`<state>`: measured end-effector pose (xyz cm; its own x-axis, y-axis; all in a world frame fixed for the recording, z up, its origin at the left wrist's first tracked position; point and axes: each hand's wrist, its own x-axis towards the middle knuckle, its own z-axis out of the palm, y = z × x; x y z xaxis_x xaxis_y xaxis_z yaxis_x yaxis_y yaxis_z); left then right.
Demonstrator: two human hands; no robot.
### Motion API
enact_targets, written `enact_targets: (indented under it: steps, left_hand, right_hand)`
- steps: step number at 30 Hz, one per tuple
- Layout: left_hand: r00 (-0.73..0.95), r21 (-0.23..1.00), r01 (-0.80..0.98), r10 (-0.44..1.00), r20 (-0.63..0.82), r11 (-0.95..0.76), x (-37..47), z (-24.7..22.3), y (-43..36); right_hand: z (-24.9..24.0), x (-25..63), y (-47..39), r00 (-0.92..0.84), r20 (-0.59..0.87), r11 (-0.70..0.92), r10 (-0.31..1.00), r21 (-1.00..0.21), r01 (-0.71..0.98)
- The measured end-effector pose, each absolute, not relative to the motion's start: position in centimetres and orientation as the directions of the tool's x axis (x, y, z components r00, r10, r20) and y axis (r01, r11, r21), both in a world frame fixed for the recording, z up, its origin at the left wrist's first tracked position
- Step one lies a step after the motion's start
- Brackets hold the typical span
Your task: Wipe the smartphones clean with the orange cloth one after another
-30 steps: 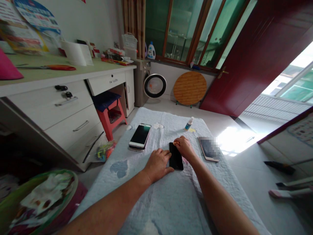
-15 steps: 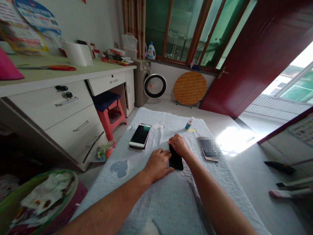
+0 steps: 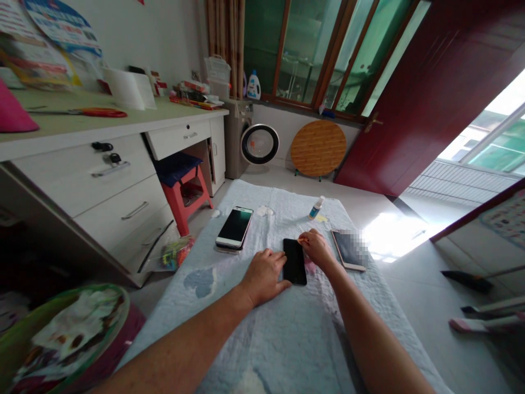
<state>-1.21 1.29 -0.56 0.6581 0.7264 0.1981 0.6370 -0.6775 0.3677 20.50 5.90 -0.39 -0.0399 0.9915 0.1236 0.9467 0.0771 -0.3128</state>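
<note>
A black smartphone (image 3: pixel 295 264) lies screen up on the pale blue quilted cloth (image 3: pixel 270 339). My left hand (image 3: pixel 264 276) holds it by the left side, fingers on that edge and the thumb by its lower left corner. At the phone's upper right corner my right hand (image 3: pixel 315 246) is closed in a pinch. Something small and orange shows at those fingertips, too small to name. To the left, a white-framed phone (image 3: pixel 235 227) rests on another one. A phone with a light frame (image 3: pixel 346 249), partly blurred out, lies to the right. Beyond stands a small spray bottle (image 3: pixel 315 208).
On the left is a white desk (image 3: pixel 110 180) with drawers, and a red stool (image 3: pixel 186 191) under it. A full waste bin (image 3: pixel 127 328) stands at lower left. Behind are a washing machine (image 3: pixel 237 139) with its door open, a round wooden board (image 3: pixel 319 149) and a red door (image 3: pixel 402 93).
My right hand has moved right, from across the upper part of the black smartphone to its upper right corner, uncovering the screen. My left hand stays in place.
</note>
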Motion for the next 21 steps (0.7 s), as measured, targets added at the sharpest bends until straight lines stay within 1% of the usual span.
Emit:
enact_targets:
  steps: [7, 13, 17, 21]
  left_hand:
    - [0.667, 0.372, 0.632, 0.722, 0.184, -0.68, -1.2, -0.3, 1.4]
    - [0.665, 0.387, 0.631, 0.726, 0.176, -0.672, -1.3, -0.3, 1.4]
    - [0.662, 0.398, 0.628, 0.728, 0.178, -0.669, -1.3, -0.4, 1.5]
    - [0.655, 0.403, 0.634, 0.735, 0.175, -0.66, -1.4, -0.6, 1.5]
  right_hand:
    - [-0.5, 18.8, 5.7, -0.059, 0.13, 0.097, 0.99, -0.31, 0.946]
    - [0.1, 18.1, 4.0, -0.178, 0.137, 0.22, 0.974, -0.42, 0.881]
    - [1.0, 18.2, 2.8, -0.26, 0.094, 0.273, 0.961, -0.477, 0.835]
    - [2.0, 18.2, 1.6, -0.322, 0.029, 0.293, 0.946, -0.499, 0.815]
